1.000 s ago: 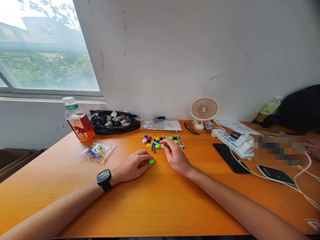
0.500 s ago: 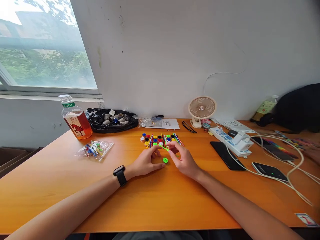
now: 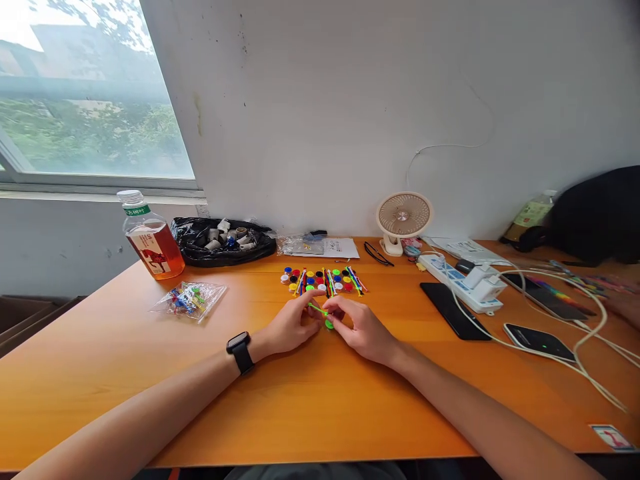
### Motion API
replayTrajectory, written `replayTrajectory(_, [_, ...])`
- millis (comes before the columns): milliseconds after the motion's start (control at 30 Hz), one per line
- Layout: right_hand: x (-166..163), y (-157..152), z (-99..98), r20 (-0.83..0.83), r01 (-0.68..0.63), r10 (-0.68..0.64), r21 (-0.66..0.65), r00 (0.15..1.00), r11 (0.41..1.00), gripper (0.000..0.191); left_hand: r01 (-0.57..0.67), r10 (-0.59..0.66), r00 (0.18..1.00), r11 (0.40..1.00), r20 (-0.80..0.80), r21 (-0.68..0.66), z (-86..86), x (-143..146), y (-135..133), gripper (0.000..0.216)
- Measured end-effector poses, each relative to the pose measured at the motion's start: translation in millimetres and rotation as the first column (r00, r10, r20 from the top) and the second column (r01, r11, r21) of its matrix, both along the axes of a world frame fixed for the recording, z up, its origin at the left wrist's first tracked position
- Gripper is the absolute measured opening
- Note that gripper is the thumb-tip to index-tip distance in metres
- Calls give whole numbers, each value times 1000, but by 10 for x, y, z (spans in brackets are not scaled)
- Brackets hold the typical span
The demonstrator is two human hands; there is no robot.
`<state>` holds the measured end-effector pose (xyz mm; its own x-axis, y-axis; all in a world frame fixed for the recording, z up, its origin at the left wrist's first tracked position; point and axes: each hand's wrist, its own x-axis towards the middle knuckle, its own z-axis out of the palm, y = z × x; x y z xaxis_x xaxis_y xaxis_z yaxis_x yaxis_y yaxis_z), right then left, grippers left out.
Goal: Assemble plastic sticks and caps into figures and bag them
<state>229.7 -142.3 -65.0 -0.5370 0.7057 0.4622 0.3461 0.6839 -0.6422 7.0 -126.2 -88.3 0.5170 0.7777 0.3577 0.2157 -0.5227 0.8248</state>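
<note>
A thin bright green plastic stick slants above the table, its right end pinched between the thumb and index finger of my right hand. My left hand curves around the stick's other end with thumb and index finger apart; whether it touches the stick I cannot tell. Below the right fingertips, a green round disc lies on the table, partly covered. Just beyond my hands, several coloured discs in white, blue, red, yellow, black and green alternate with bundles of thin coloured sticks.
A clear bag of small coloured pieces and a drink bottle stand left. Behind are a black bag and a fan. To the right lie a black phone-like slab, a power strip, phones and white cables.
My right hand has moved slightly left and down with the green stick, bringing it over the green disc. My left thumb has drawn back from that disc, leaving a smaller gap between the hands.
</note>
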Motion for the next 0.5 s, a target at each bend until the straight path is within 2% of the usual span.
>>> replayTrajectory(100, [14,10,-3,8,34,-35,53,999,998,17,24,-25,999,1000,24,20,29,-6,-23,75])
replayTrajectory(267, [29,3,22,-20,85,-83,101,996,991,23,127,-126,992,989,19,-69,0,16,-9,98])
replayTrajectory(333, [29,-8,35,-21,73,-72,90,997,993,22,121,-120,993,990,17,-71,-30,22,6,98])
replayTrajectory(500, [16,-28,41,-2,35,-35,53,999,998,20,18,-17,1000,999,9,-36,-15,14,-6,88])
